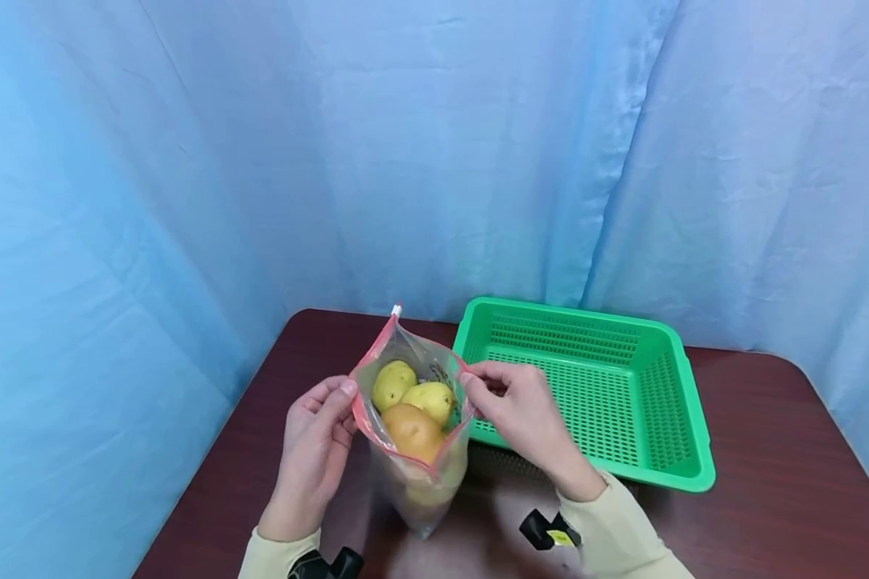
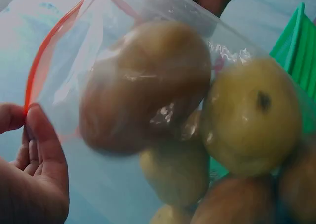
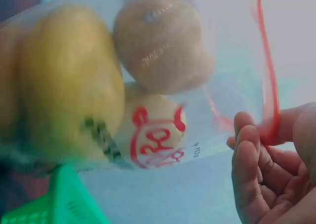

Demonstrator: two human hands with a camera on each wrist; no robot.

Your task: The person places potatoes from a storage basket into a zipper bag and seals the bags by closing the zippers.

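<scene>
Between the two hands hangs a clear zip bag (image 1: 434,474) with a red-edged mouth spread wide. My left hand (image 1: 317,442) pinches the left side of that rim between thumb and fingers. On the other side, my right hand (image 1: 525,410) pinches the rim's right edge. Inside are yellow pear-like fruits (image 1: 429,400) and a larger brownish-orange round fruit (image 1: 411,432) on top. More fruit shows through the plastic in the left wrist view, such as a yellow one (image 2: 252,116). Red and dark print marks the bag in the right wrist view. A white slider (image 1: 396,310) sits at the mouth's far corner.
A green perforated basket (image 1: 684,402) stands on the dark wooden table (image 1: 775,426), to the right of the bag and partly behind the right hand. Blue curtains (image 1: 434,161) hang behind and to the left of the table.
</scene>
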